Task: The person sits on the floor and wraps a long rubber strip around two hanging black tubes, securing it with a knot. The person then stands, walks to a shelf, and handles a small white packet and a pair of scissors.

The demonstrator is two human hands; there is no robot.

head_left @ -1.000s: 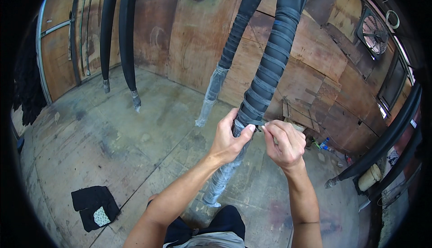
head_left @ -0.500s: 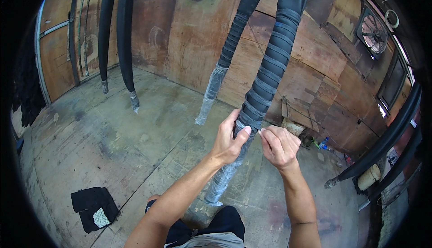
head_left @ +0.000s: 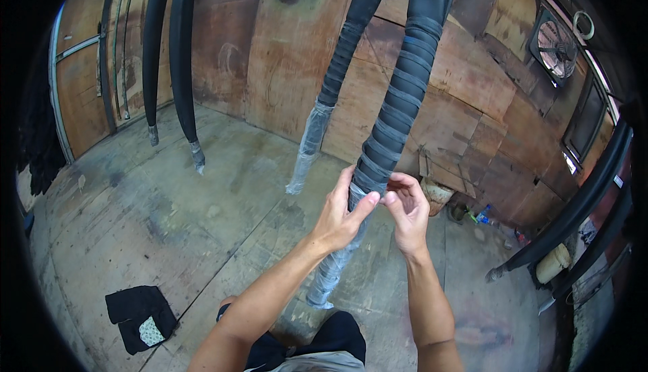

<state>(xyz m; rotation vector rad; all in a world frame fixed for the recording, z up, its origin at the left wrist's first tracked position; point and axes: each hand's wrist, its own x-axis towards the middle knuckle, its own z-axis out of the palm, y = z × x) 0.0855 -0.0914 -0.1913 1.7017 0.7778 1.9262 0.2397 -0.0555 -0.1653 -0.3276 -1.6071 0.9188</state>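
A long black tube point(head_left: 399, 95) hangs slantwise before me, with a dark grey strip point(head_left: 393, 126) wound around it in spiral turns. Its lower end is sleeved in clear plastic film point(head_left: 332, 274). My left hand point(head_left: 343, 213) is wrapped around the tube where the strip meets the film, thumb across the front. On the tube's right side, my right hand point(head_left: 406, 211) is curled in close, its thumb near the left thumb and its fingers reaching partly behind the tube. The strip's end seems pinched there, mostly hidden by the fingers.
Behind it hangs a second wrapped tube point(head_left: 335, 68), also film-ended. More black tubes hang at the left point(head_left: 182, 61) and right point(head_left: 574, 230). Black cloth point(head_left: 135, 308) lies on the floor point(head_left: 223, 230). A bucket point(head_left: 437, 195) stands by the wooden wall, below a fan point(head_left: 557, 48).
My right hand has moved left against the tube, turning from a fist held off its side to fingers curled around it. My left hand keeps its grip. The view has shifted slightly.
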